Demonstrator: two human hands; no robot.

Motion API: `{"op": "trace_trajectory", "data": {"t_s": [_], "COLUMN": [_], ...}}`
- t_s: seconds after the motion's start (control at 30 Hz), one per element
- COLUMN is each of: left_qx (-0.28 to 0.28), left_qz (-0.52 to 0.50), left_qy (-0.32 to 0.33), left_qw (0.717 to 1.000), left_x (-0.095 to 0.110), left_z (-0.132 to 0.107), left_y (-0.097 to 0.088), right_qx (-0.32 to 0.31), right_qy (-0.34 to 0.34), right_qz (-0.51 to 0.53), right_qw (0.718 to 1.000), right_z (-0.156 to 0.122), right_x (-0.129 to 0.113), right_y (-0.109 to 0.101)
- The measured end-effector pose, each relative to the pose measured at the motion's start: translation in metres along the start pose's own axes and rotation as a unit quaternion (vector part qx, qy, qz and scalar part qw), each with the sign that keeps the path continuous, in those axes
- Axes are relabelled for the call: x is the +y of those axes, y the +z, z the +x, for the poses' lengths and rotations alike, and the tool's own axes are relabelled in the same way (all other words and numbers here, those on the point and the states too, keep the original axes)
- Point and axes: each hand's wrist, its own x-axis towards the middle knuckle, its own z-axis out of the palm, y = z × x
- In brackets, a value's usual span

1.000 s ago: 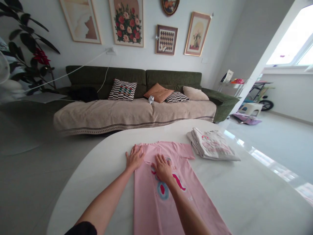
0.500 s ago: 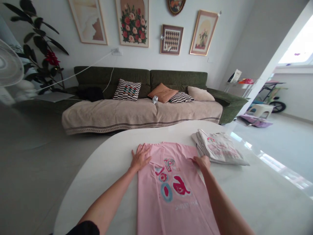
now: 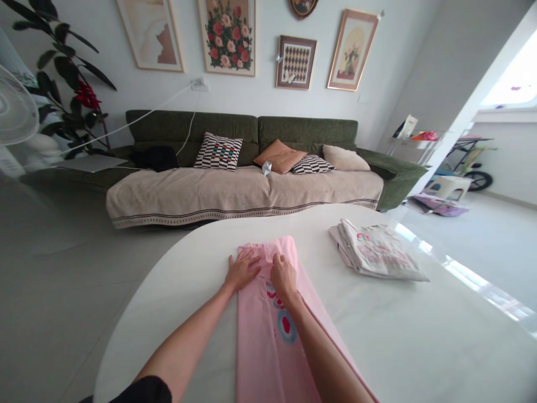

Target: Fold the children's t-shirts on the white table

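A pink shirt (image 3: 260,347) with a red and blue print lies lengthwise on the white table, both its sides folded inward. Flat on its upper left part rests my left hand (image 3: 242,272), fingers spread. My right hand (image 3: 284,277) is closed on the shirt's folded-over right side, near the middle of the top. Part of the print is covered by the fold and by my right forearm. The shirt's lower end runs out of view at the bottom.
Off to the right on the table (image 3: 403,341) sits a stack of folded light-coloured clothes (image 3: 377,252). Beyond the table's rounded far edge stands a green sofa (image 3: 306,131) with cushions and a beige cover (image 3: 210,193). A white fan (image 3: 17,106) is at the left.
My right hand has carried the shirt's right side leftward over the middle, narrowing the shirt and covering part of the print. My left hand stays pressed on the upper left.
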Motion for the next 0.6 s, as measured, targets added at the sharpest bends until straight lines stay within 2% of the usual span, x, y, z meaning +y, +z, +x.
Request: {"op": "trace_trajectory", "data": {"t_s": [0.13, 0.2, 0.3, 0.4, 0.5, 0.6], "left_qx": [0.006, 0.008, 0.012, 0.014, 0.011, 0.004], "left_qz": [0.003, 0.001, -0.006, -0.015, -0.030, -0.055], "left_qy": [0.005, 0.006, 0.005, 0.001, -0.002, -0.017], "left_qw": [1.000, 1.000, 1.000, 1.000, 0.999, 0.998], "left_x": [-0.003, -0.005, -0.007, -0.008, -0.007, -0.006], "left_z": [0.001, 0.002, 0.002, 0.001, 0.001, 0.002], "left_y": [0.003, 0.004, 0.007, 0.008, 0.008, 0.005], "right_qx": [-0.024, -0.031, -0.047, -0.054, -0.061, -0.087], "right_qy": [0.000, -0.018, -0.070, -0.078, -0.019, 0.036], "right_qz": [-0.003, 0.006, 0.030, 0.069, 0.075, 0.028], "right_qw": [1.000, 0.999, 0.996, 0.993, 0.995, 0.995], "right_z": [-0.007, -0.013, -0.033, -0.075, -0.135, -0.194], "right_x": [-0.015, -0.019, -0.018, 0.006, 0.047, 0.081], "right_y": [0.022, 0.021, 0.003, -0.025, -0.051, -0.064]}}
